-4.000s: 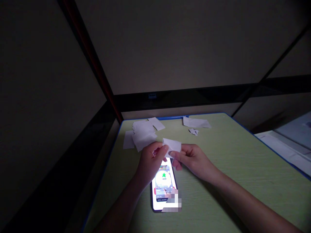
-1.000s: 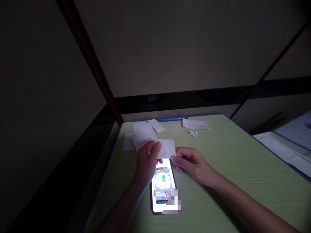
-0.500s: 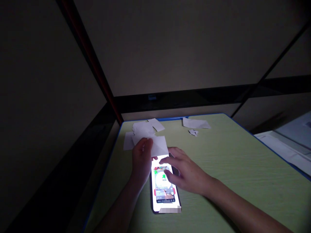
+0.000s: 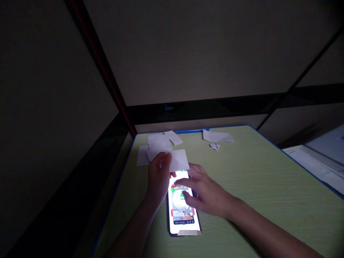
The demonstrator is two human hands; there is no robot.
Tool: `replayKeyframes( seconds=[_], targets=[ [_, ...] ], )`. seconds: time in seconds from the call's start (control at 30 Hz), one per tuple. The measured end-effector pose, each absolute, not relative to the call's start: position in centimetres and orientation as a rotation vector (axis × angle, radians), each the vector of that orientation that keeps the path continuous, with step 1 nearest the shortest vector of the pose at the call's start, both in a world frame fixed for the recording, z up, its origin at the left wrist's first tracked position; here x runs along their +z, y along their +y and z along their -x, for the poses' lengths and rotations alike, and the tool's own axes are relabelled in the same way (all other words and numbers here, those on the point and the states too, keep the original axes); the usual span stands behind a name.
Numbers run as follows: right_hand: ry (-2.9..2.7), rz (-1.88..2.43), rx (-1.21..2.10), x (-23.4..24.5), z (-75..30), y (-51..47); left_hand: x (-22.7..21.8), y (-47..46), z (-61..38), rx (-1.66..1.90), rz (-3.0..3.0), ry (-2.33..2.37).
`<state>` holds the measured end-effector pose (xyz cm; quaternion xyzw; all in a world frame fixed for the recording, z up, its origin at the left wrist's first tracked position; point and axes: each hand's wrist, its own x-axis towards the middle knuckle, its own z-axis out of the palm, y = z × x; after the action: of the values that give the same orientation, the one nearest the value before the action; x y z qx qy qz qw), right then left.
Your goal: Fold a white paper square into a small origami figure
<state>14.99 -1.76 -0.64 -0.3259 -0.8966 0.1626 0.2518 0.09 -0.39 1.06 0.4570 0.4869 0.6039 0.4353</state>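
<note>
Between thumb and fingers, my left hand (image 4: 159,175) pinches a piece of white paper (image 4: 179,160), held above the top end of a lit phone (image 4: 184,215). The phone lies face up on the table, its bright screen showing a picture with green shapes. My right hand (image 4: 205,191) hovers over the upper right of the screen with its thumb and index finger apart. Its other fingers reach toward the paper's lower right corner; whether they touch it I cannot tell. Several white paper pieces (image 4: 158,141) lie just beyond my left hand.
The green table (image 4: 255,179) has a blue edge and stands against a dark wall (image 4: 199,53). Another paper strip (image 4: 218,136) and a small folded paper scrap (image 4: 214,146) lie at its far side. Pale flat items (image 4: 311,161) are beyond the right edge.
My left hand and the paper have shifted slightly right. My right index finger has moved a little left over the phone screen. The other papers stay in place.
</note>
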Motion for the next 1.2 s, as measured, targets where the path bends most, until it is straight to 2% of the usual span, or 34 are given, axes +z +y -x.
replayKeyframes(
  seconds=[0.17,0.33,0.53,1.0,1.1,1.2],
  targets=[
    [-2.166,0.953,0.528,-0.5,-15.4,-1.2,0.5,-0.2,0.1,1.51,-1.182,1.243],
    [-1.831,0.965,0.819,0.3,-15.6,-0.9,0.5,-0.3,-0.1,1.499,-1.167,1.275],
    [-1.709,1.08,1.071,0.3,-15.1,-1.0,0.5,-0.7,-0.8,1.4,-1.238,1.254],
    [-1.694,1.078,1.114,0.0,-15.3,-0.9,0.1,-0.4,0.0,1.404,-1.23,1.217],
    [-1.565,1.078,1.144,0.0,-15.8,-0.4,0.3,-0.5,0.0,1.431,-1.426,1.285],
    [-1.466,1.056,1.19,0.1,-16.1,0.1,0.3,-0.6,0.3,1.49,-1.863,1.326]
  ],
)
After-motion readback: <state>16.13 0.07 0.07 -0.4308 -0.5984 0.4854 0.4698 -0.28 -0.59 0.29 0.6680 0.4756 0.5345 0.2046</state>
